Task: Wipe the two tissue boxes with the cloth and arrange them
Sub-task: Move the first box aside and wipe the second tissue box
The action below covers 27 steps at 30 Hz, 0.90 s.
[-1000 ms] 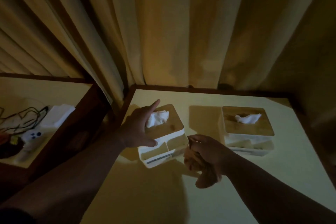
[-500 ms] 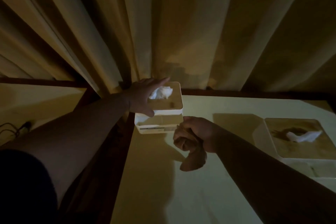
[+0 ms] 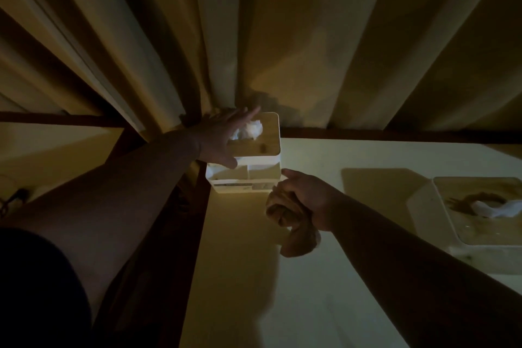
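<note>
A white tissue box with a wooden lid (image 3: 255, 162) stands at the table's far left corner, a tissue poking out of its top. My left hand (image 3: 219, 140) grips its left side, fingers across the lid and thumb on the front. Just to the right of that box, my right hand (image 3: 306, 196) holds a bunched brownish cloth (image 3: 293, 226), which hangs below the fist, close to the box's front right corner. The second tissue box (image 3: 423, 206), also wooden-lidded with a tissue, sits at the right edge of the view.
The pale table (image 3: 282, 291) has a dark wooden rim along its left and back edges. Heavy curtains (image 3: 282, 37) hang directly behind. A second lower table (image 3: 56, 150) lies to the left, across a dark gap. The room is dim.
The left box has gone from the table's front left to the far left corner under my left hand. My right hand with the cloth followed beside it. The view turned left.
</note>
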{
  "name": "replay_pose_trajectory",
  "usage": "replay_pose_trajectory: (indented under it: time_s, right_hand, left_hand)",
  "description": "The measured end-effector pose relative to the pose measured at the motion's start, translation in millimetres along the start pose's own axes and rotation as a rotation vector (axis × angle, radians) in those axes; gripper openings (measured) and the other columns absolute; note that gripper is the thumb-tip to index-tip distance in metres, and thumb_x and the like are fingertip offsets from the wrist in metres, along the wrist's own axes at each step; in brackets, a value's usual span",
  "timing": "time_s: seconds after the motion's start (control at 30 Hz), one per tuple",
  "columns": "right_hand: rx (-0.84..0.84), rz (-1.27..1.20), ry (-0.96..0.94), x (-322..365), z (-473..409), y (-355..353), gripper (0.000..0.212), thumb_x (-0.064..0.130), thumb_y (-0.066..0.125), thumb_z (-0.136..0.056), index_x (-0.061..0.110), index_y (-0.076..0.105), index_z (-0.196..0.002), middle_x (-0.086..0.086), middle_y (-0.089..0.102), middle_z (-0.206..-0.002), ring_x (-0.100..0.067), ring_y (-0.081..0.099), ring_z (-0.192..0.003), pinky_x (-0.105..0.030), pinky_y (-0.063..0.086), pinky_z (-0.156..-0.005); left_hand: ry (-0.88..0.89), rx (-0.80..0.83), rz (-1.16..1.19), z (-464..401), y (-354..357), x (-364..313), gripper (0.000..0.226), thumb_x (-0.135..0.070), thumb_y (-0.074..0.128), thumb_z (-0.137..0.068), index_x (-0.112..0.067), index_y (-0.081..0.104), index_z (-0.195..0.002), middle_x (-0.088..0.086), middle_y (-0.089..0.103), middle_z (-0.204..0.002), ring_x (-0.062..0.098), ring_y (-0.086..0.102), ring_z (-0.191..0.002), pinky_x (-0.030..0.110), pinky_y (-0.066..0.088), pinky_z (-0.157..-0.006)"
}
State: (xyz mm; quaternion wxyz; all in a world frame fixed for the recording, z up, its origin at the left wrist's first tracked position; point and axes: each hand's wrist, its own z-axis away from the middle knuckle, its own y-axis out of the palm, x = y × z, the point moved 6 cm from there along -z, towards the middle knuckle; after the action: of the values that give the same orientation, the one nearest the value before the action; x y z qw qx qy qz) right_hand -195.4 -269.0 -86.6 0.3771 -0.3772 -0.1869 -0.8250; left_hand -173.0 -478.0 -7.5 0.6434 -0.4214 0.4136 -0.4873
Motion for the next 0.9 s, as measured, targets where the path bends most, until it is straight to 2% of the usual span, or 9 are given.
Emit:
replay_pose_trajectory:
  time_s: [0.07,0.13,0.23,0.37,0.47,0.57,0.63,0.73,0.9]
  right_hand:
    - [-0.025,-0.007,-0.017,0.2,15.2,-4.7,0.043,0.019,0.055,-0.099,0.019,0.053,-0.141,-0.011,0.061,-0.129,-0.028,0.062,-0.112,-0.047,0.053,-0.1]
    - [-0.044,0.027,-0.045,0.2,35.2,-12.8,0.025,0.017,0.052,-0.098,0.008,0.065,-0.119,-0.021,0.063,-0.109,-0.035,0.061,-0.102,-0.053,0.052,-0.096]
    - [-0.059,-0.027,-0.034,-7.2,79.4,-27.7,0.022,0.018,0.054,-0.096,0.002,0.07,-0.095,-0.022,0.069,-0.094,-0.031,0.066,-0.085,-0.042,0.055,-0.078]
    - [0.021,-0.12,-0.088,-33.7,144.9,-48.2,0.028,0.012,0.052,-0.093,0.002,0.073,-0.077,-0.024,0.072,-0.086,-0.033,0.066,-0.076,-0.042,0.054,-0.072]
    - [-0.049,-0.112,-0.132,-58.8,186.5,-84.3,0.024,0.011,0.053,-0.093,0.003,0.064,-0.074,-0.021,0.067,-0.075,-0.033,0.065,-0.067,-0.044,0.054,-0.066]
    - [0.02,-0.246,-0.207,-78.7,229.0,-119.8,0.022,0.003,0.046,-0.094,0.0,0.051,-0.072,-0.017,0.047,-0.066,-0.025,0.049,-0.056,-0.034,0.043,-0.057]
    - [0.029,-0.264,-0.231,-90.4,255.4,-147.6,0.029,-0.001,0.042,-0.096,-0.006,0.046,-0.068,-0.016,0.041,-0.064,-0.022,0.045,-0.054,-0.031,0.038,-0.055]
    - [0.051,-0.259,-0.265,-105.7,289.3,-195.5,0.033,-0.001,0.038,-0.096,-0.017,0.037,-0.068,-0.021,0.038,-0.067,-0.025,0.04,-0.056,-0.035,0.03,-0.055]
    - [0.042,-0.192,-0.361,-114.6,329.3,-263.8,0.052,0.014,0.041,-0.105,-0.027,0.037,-0.073,-0.038,0.037,-0.066,-0.035,0.037,-0.063,-0.037,0.036,-0.057]
  left_hand:
    - [-0.002,0.011,0.012,4.5,-4.9,-6.7,0.133,-0.032,0.086,-0.078,-0.05,-0.022,-0.153,-0.01,-0.018,-0.168,0.018,-0.005,-0.154,0.064,0.001,-0.119]
    - [0.026,-0.031,0.036,10.6,-10.4,-13.9,0.137,-0.037,0.088,-0.075,-0.053,-0.026,-0.149,-0.011,-0.022,-0.167,0.018,-0.008,-0.155,0.063,0.003,-0.12]
    - [0.107,-0.161,0.026,21.9,-19.6,-37.0,0.135,-0.051,0.086,-0.072,-0.054,-0.024,-0.15,-0.009,-0.012,-0.17,0.024,0.001,-0.156,0.059,0.015,-0.122]
    - [0.2,-0.221,0.104,42.3,-23.5,-105.2,0.119,-0.056,0.079,-0.078,-0.053,-0.011,-0.155,-0.006,0.002,-0.17,0.023,0.011,-0.155,0.05,0.023,-0.122]
    - [0.251,-0.22,0.14,54.4,-16.4,-163.9,0.109,-0.059,0.075,-0.081,-0.048,-0.001,-0.158,-0.006,0.01,-0.169,0.022,0.02,-0.153,0.044,0.029,-0.12]
    - [0.325,-0.194,0.128,62.0,-6.5,-232.2,0.108,-0.062,0.07,-0.083,-0.047,-0.006,-0.158,-0.006,0.013,-0.169,0.02,0.02,-0.152,0.044,0.027,-0.12]
    - [0.304,-0.155,0.111,63.3,2.8,-274.5,0.106,-0.06,0.069,-0.085,-0.046,-0.005,-0.159,-0.005,0.018,-0.167,0.021,0.024,-0.15,0.042,0.028,-0.117]
    - [0.26,-0.135,0.134,58.5,15.1,-329.5,0.107,-0.062,0.07,-0.083,-0.05,-0.007,-0.157,-0.004,0.021,-0.166,0.022,0.027,-0.148,0.044,0.032,-0.114]
    - [0.147,-0.09,0.066,35.3,18.6,-392.8,0.114,-0.065,0.071,-0.08,-0.044,-0.009,-0.159,0.0,0.02,-0.165,0.027,0.027,-0.148,0.046,0.033,-0.113]
